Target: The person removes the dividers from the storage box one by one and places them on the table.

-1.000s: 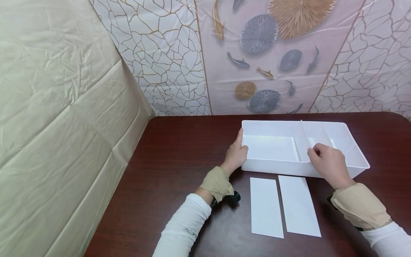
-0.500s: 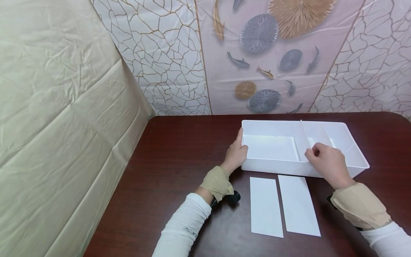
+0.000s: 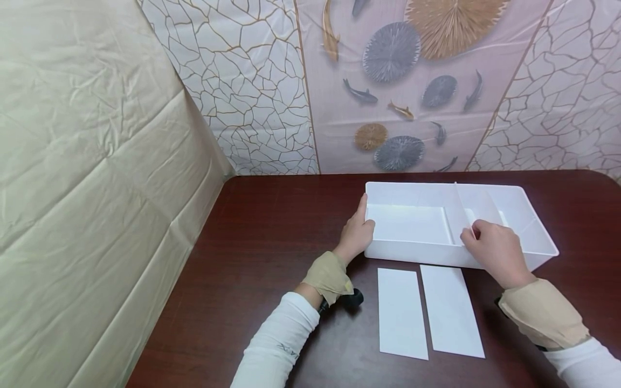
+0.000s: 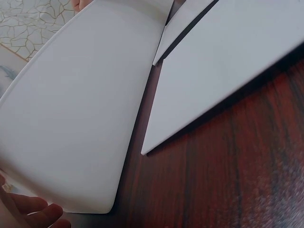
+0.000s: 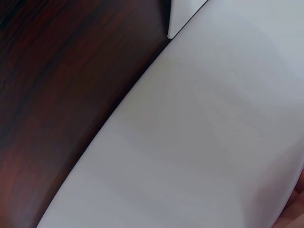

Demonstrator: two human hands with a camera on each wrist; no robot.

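A white rectangular box (image 3: 412, 251) with an open top lies lengthwise on the dark wooden table. My left hand (image 3: 356, 234) grips its left end, thumb over the near corner of the rim and index finger stretched along the end wall. In the left wrist view, the fingertips (image 4: 45, 216) curl against that end. Across the box, toward the right, stands a thin white divider (image 3: 463, 207). My right hand (image 3: 497, 250) pinches the divider's near end between thumb and index finger, just above the front wall. The right wrist view shows mostly the front wall (image 5: 190, 133).
A second white divider (image 3: 492, 205) stands farther right in the box. Two flat white panels, a left panel (image 3: 402, 312) and a right panel (image 3: 452, 312), lie side by side before the box. A patterned cloth (image 3: 388, 108) hangs behind the table (image 3: 233, 302).
My right hand has shifted slightly left along the front wall, and its thumb and index finger have drawn closer together at the divider. My left hand and the panels have stayed put.
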